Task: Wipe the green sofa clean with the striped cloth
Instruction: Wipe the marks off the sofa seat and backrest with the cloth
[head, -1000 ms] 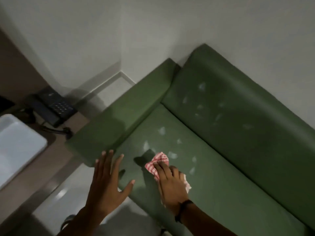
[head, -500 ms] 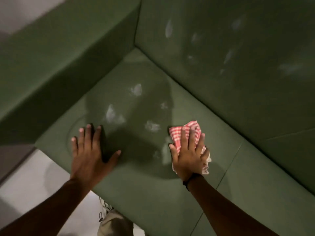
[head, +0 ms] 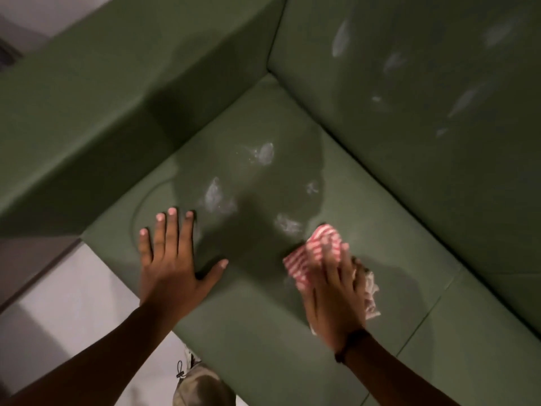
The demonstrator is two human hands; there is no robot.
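Observation:
The green sofa (head: pixel 395 218) fills most of the view, its seat corner between armrest and backrest in the middle. White smudges (head: pixel 216 194) dot the seat, and more show on the backrest (head: pixel 341 42). My right hand (head: pixel 333 291) presses the red-and-white striped cloth (head: pixel 317 247) flat on the seat, just right of the smudges; the hand is blurred. Left of it my left hand (head: pixel 172 259) lies flat on the seat near the front edge, fingers spread, holding nothing.
The sofa's armrest (head: pixel 96 106) rises at the left and the backrest at the right. A seam (head: pixel 421 323) splits the seat cushions to the right. Pale floor (head: pixel 73 303) lies at the lower left, with a shoe (head: pixel 199 382) at the bottom.
The camera came down closer to the seat corner. My left hand came down from in front of the sofa onto the seat. My right hand slid the cloth slightly right across the seat.

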